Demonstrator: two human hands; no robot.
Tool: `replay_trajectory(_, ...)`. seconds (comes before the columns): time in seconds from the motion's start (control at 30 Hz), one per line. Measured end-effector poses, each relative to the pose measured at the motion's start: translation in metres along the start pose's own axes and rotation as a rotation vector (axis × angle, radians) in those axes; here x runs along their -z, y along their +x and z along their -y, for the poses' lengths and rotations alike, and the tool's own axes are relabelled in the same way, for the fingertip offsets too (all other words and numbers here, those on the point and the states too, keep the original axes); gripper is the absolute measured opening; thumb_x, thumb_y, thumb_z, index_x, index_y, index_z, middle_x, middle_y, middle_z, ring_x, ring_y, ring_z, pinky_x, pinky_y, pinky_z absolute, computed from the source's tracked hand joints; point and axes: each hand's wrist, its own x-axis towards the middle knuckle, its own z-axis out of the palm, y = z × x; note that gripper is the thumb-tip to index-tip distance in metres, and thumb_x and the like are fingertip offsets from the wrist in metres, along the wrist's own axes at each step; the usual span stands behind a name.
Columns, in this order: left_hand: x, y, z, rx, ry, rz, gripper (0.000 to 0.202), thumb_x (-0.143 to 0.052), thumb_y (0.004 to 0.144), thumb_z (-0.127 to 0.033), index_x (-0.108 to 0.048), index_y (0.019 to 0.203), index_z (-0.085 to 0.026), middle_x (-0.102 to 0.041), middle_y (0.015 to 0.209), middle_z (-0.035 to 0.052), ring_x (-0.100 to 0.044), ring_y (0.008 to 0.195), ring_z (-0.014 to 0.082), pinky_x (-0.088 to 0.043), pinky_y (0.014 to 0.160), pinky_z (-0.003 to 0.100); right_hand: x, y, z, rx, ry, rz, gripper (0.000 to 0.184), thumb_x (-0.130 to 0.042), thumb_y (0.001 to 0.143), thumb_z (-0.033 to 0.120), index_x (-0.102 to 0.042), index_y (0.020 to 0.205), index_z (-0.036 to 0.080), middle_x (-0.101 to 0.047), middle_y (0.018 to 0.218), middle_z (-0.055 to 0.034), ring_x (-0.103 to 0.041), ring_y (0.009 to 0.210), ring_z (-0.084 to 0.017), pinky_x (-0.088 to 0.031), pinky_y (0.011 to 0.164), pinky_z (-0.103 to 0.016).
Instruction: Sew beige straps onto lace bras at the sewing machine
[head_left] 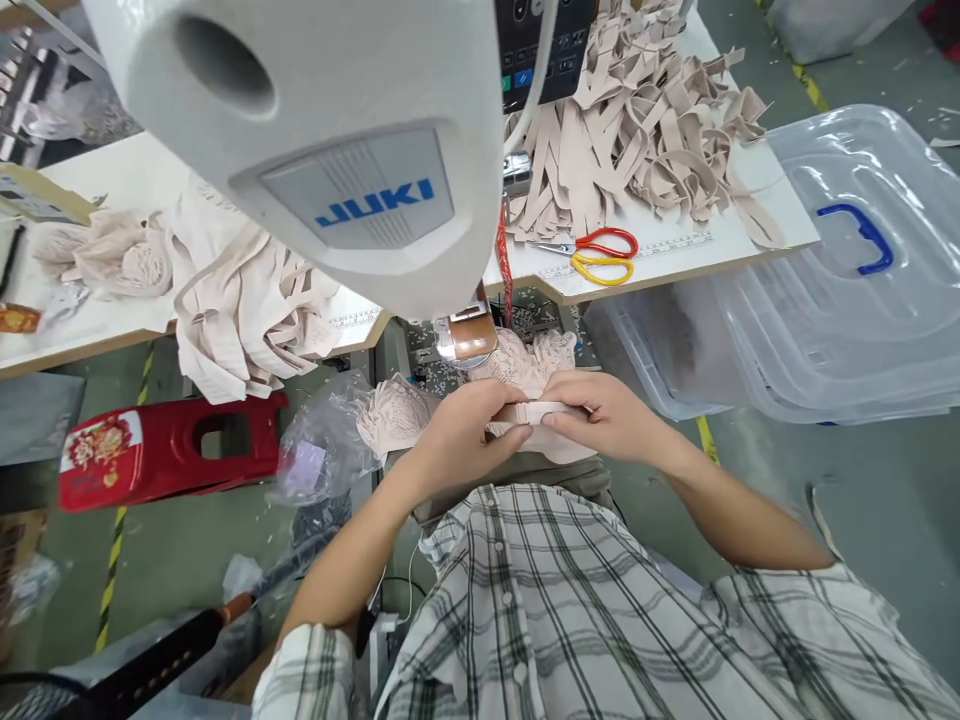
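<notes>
Beige fabric band (534, 412) is held before the plaid shirt (540, 600) — pinched by left hand (466, 425) and right hand (611, 415), each nearly closed on it. Judged light, soft, limp — best gripped near both ends, kept flat.

L hand (466, 428) & R hand (604, 412) grip a pale fabric band (534, 411) btwn them, nr a JUKI-marked sewing mach. (330, 130); red- & yellow-handled scissors (583, 244) lie on the counter (780, 200) beside heaped beige strips (652, 150), w/ a clear plastic box (840, 320) at R.
</notes>
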Motion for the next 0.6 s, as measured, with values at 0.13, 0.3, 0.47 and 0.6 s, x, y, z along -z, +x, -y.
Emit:
replay_trajectory(0.13, -0.003, -0.01, 0.008, -0.177, 0.201, -0.173, 0.018, -0.053, 0.096, -0.02, -0.057, 0.079, -0.02, -0.058, 0.06, -0.0041, -0.05, 0.051, 0.0107, -0.035, 0.051, 0.024, -0.001, -0.005, -0.005, 0.18, -0.38, -0.083, 0.017, -0.056, 0.095, 0.023, -0.07, 0.086, 0.021, -0.064, 0.069, 0.0001, -0.056, 0.064, -0.012, -0.038, 0.057, -0.025)
replay_trajectory(0.3, -0.007, -0.019, 0.008, -0.429, 0.439, -0.362, 0.004, -0.062, 0.094, -0.018, -0.064, 0.094, -0.021, -0.05, 0.05, -0.0087, -0.045, 0.044, 0.0095, -0.027, 0.047, 0.027, -0.009, -0.007, -0.011, 0.445, -0.663, -0.328, 0.014, -0.06, 0.095, 0.022, -0.069, 0.084, 0.023, -0.064, 0.062, 0.0014, -0.052, 0.058, -0.013, -0.039, 0.058, -0.028)
replay_trajectory(0.47, -0.005, -0.02, 0.007, -0.514, 0.506, -0.446, 0.014, -0.065, 0.092, -0.01, -0.066, 0.088, -0.023, -0.044, 0.044, -0.0103, -0.039, 0.039, 0.0077, -0.025, 0.043, 0.025, -0.013, -0.004, -0.009, 0.513, -0.65, -0.395, 0.011, -0.063, 0.092, 0.017, -0.066, 0.084, 0.024, -0.064, 0.059, 0.0034, -0.049, 0.054, -0.012, -0.038, 0.056, -0.028)
replay_trajectory(0.6, -0.004, -0.021, 0.008, -0.523, 0.5, -0.452, 0.014, -0.066, 0.09, -0.008, -0.065, 0.089, -0.021, -0.045, 0.045, -0.0105, -0.04, 0.04, 0.0077, -0.027, 0.043, 0.024, -0.014, -0.001, -0.007, 0.527, -0.644, -0.404, 0.013, -0.062, 0.092, 0.019, -0.067, 0.082, 0.025, -0.063, 0.058, 0.0038, -0.046, 0.053, -0.012, -0.037, 0.055, -0.028)
